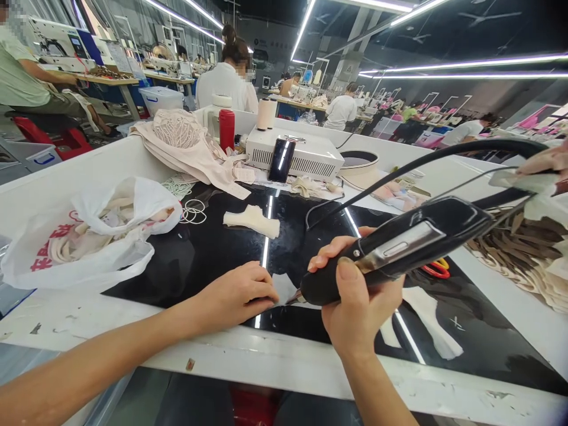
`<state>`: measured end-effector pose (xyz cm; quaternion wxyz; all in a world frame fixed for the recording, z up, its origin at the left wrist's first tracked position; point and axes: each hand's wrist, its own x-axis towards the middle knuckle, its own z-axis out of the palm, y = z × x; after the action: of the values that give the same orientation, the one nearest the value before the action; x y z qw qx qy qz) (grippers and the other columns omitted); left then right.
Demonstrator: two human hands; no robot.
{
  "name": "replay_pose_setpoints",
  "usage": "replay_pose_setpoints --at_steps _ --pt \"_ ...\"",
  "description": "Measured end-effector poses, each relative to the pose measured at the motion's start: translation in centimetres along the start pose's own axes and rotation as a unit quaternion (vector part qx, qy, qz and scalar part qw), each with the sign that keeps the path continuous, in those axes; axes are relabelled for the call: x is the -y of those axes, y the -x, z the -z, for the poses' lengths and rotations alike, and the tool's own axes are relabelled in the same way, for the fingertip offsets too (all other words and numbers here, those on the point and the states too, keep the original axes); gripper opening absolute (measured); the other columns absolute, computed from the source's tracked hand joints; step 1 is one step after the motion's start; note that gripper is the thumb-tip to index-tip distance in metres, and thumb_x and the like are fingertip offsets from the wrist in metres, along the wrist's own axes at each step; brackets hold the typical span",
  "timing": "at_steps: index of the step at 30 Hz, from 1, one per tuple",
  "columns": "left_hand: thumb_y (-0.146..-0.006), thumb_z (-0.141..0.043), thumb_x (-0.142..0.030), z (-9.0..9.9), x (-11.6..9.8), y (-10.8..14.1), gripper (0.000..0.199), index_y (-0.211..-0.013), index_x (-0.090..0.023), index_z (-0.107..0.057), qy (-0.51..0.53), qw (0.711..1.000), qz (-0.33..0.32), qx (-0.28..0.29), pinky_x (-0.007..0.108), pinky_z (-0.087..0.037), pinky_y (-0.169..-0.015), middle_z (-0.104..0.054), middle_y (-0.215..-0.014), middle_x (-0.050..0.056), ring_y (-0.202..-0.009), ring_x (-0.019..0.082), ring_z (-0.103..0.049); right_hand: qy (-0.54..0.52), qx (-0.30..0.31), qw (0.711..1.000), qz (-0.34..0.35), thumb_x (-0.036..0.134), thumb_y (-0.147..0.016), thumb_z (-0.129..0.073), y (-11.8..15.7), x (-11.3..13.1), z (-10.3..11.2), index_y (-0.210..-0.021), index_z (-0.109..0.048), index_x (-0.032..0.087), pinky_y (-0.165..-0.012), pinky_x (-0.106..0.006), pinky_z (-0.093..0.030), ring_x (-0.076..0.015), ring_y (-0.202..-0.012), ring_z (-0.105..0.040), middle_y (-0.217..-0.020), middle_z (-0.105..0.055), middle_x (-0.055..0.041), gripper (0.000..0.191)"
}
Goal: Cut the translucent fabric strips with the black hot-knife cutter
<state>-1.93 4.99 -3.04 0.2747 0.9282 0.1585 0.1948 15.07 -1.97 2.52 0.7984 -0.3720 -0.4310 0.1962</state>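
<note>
My right hand point(361, 302) is wrapped round a black corded handheld tool point(399, 242) with a metal plate on its side. The tool's narrow metal tip point(295, 297) points left and touches or nearly touches a small pale fabric piece point(283, 288). Fingers of my left hand point(246, 293) are closed at the left edge of this piece, holding it on the glossy black board point(208, 254). A cream shaped fabric piece point(251, 221) lies farther back. Right of my right hand lie a white fabric piece point(435, 322) and a smaller one point(390, 332).
A white plastic bag of fabric point(89, 236) and white elastic loops point(194, 211) sit left. Behind are a beige bra point(177, 133), a red bottle point(226, 129), a phone point(281, 161) and a white box point(293, 151). Stacked brown and cream pieces point(519, 254) lie right, below the tool's thick cable point(426, 163).
</note>
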Motion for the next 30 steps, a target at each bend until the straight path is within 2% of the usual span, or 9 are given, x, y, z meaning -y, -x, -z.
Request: replay_pose_setpoints --at_steps 6,15,18,23,30 --pt "-0.097 -0.066 -0.018 0.1 -0.3 -0.1 0.014 -0.106 -0.021 -0.076 0.003 1.0 0.0 0.0 0.029 -0.048 -0.086 -0.066 -0.102 0.005 -0.098 0.018 -0.058 0.016 -0.001 1.0 -0.009 0.022 -0.084 -0.074 0.1 -0.1 0.2 -0.118 -0.055 0.026 -0.062 -0.032 -0.054 -0.0121 -0.062 -0.063 -0.085 -0.066 0.0043 0.04" --pt "-0.098 -0.065 -0.02 0.2 -0.4 -0.1 0.013 -0.104 -0.023 -0.076 0.008 1.0 -0.006 0.004 0.03 -0.049 -0.089 -0.066 -0.1 0.005 -0.097 0.018 -0.059 0.031 0.018 0.999 0.003 0.019 -0.085 -0.072 0.1 -0.3 0.5 -0.117 -0.053 0.025 -0.059 -0.031 -0.056 -0.0124 -0.062 -0.064 -0.084 -0.066 0.0042 0.038" --pt "-0.097 -0.066 -0.02 0.2 -0.2 0.0 0.016 -0.109 -0.022 -0.075 0.008 1.0 -0.007 0.002 0.032 -0.05 -0.092 -0.066 -0.107 0.006 -0.101 0.019 -0.059 0.046 0.003 0.999 0.007 0.021 -0.084 -0.074 -0.4 -0.4 0.8 -0.117 -0.053 0.026 -0.06 -0.031 -0.056 -0.0127 -0.063 -0.063 -0.084 -0.066 0.0046 0.04" --pt "-0.089 -0.075 -0.019 0.4 0.0 0.0 0.025 -0.113 -0.025 -0.075 0.029 0.999 -0.007 0.017 0.04 -0.045 -0.109 -0.067 -0.12 0.006 -0.113 0.022 -0.06 0.02 -0.014 1.0 -0.009 0.024 -0.085 -0.073 -0.4 0.1 0.6 -0.117 -0.054 0.026 -0.062 -0.032 -0.054 -0.0119 -0.062 -0.062 -0.084 -0.065 0.0051 0.037" --pt "-0.085 -0.078 -0.019 0.7 -0.3 -0.1 0.028 -0.112 -0.025 -0.075 0.034 0.999 0.003 0.028 0.04 -0.047 -0.106 -0.067 -0.121 0.005 -0.112 0.023 -0.059 0.002 0.016 1.0 -0.024 0.021 -0.086 -0.071 0.7 0.3 0.2 -0.118 -0.054 0.026 -0.062 -0.032 -0.054 -0.0121 -0.063 -0.062 -0.085 -0.065 0.0043 0.037"
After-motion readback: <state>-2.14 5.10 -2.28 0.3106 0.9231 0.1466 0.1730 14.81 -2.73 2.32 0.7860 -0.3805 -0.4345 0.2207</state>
